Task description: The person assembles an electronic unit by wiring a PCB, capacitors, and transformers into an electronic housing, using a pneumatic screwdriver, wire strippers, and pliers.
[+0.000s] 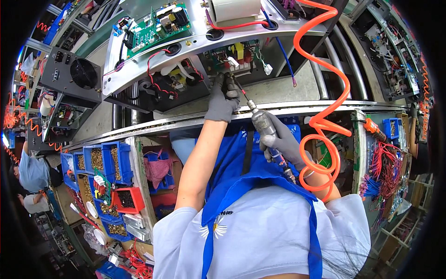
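My right hand (284,139), in a grey glove, is wrapped round a pneumatic screwdriver (263,122). Its long bit slants up and left to the fingertips of my left hand (222,100), which is gloved too. Those left fingers are pinched together beside the bit's tip, at the lower edge of an open metal chassis (200,45); whatever they hold is hidden. Inside the chassis, just beyond my left fingers, sits a circuit board (237,56) with yellow and red parts. A green circuit board (160,28) is mounted on the chassis's upper face, next to a white cylinder (234,8).
An orange coiled air hose (320,121) hangs on the right, looping past my right forearm. Blue bins (123,160) of small brass-coloured parts and a red bin (129,200) stand at left. A black fan unit (69,74) is at far left. Red and blue wire bundles (383,172) lie right.
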A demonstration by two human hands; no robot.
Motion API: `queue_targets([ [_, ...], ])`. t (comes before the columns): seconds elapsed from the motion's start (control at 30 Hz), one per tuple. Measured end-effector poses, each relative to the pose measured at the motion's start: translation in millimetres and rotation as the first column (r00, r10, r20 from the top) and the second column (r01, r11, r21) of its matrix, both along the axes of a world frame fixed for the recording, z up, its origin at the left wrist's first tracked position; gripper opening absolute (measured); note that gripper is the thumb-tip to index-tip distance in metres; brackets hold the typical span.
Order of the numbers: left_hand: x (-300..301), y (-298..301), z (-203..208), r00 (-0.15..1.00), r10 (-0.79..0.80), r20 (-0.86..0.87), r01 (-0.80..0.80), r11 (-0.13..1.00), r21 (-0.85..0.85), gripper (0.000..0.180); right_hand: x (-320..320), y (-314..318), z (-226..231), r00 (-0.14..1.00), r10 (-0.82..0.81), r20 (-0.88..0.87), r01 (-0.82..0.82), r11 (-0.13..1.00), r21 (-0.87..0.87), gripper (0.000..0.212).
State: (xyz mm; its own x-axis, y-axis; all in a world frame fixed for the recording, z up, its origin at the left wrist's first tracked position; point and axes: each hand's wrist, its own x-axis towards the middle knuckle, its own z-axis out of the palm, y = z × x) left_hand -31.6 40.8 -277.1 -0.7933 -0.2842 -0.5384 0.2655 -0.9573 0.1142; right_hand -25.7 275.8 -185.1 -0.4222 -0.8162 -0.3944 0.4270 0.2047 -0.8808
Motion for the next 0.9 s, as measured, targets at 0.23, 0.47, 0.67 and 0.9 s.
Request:
queue_targets([
  [0.23,-8.0,1.8,-5.7,0.991,0.098,-0.086,-0.106,0.989,-0.1,0.021,-11.1,-20.9,3.8,0.998,0.052,-0.037,-0.05,0.998,0.033,0.08],
  [0.47,-11.8,4.5,-5.0,0.981,0.17,-0.094,-0.182,0.973,-0.14,0.02,-35.3,-11.9,-27.7,0.734,0.204,0.648,0.041,0.939,-0.342,0.064],
  [0.67,-11.4,0.4,-25.7,0.991,0.118,-0.068,-0.132,0.949,-0.285,0.029,8.7,-29.9,-27.1,0.908,0.067,0.413,0.047,0.965,-0.258,0.061],
  [0.9,-7.3,-3.2,-21.6,0.998,0.012,0.068,0.011,0.944,-0.331,0.034,30.9,-52.2,-25.1,0.981,-0.06,0.186,0.096,0.977,-0.189,0.058],
])
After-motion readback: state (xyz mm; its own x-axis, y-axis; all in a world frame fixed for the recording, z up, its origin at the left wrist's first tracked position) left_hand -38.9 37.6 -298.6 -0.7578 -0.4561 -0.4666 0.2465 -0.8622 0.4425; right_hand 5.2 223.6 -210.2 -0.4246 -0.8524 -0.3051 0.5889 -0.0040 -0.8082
